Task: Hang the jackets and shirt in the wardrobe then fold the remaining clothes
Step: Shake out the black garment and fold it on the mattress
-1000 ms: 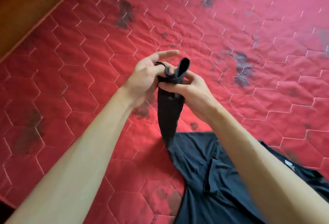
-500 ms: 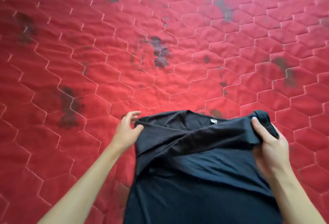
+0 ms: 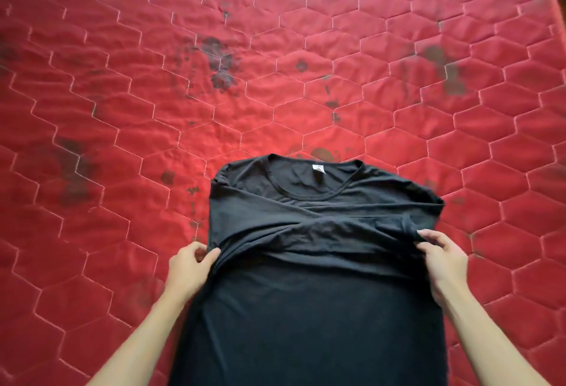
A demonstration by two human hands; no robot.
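The black T-shirt [image 3: 306, 318], bunched a moment ago, now lies flat on the red mattress [image 3: 137, 103] at lower centre, sleeves [image 3: 306, 226] crossed over its chest. The left hand [image 3: 191, 266] and right hand [image 3: 442, 255] each pinch a side edge, likely ready to fold it.
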